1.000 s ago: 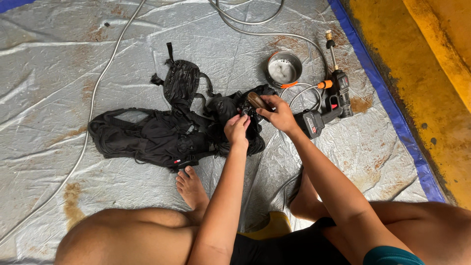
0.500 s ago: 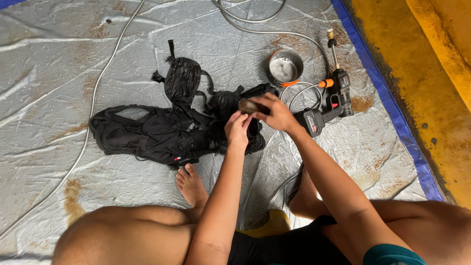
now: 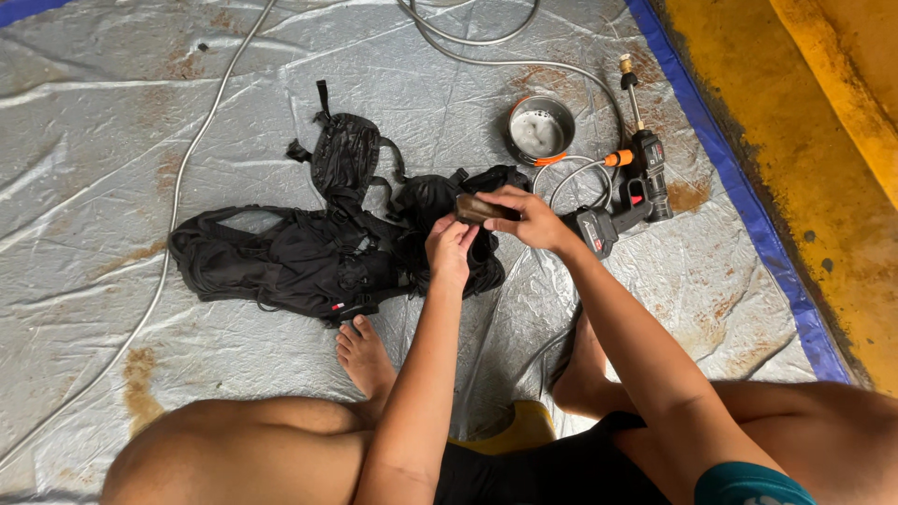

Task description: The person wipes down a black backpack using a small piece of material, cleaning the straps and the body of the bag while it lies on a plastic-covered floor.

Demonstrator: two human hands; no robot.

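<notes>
You are pinching a small brown block (image 3: 477, 208) between both hands, the right hand (image 3: 528, 217) clamped on one end and the left hand (image 3: 451, 251) closing on the other, just above the black backpack (image 3: 309, 254) lying on the grey tarp (image 3: 112, 112). Risk: wet fingers are likely letting the block slip onto the pack; the hose (image 3: 486, 56) near the sprayer gun (image 3: 629, 192) and metal cup (image 3: 540, 129) could snag. Against the earlier frames, your hands are sitting almost unchanged.

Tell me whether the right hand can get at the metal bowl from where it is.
Probably yes: the right hand holds a small brown object, but the metal bowl sits just beyond it with nothing between.
</notes>
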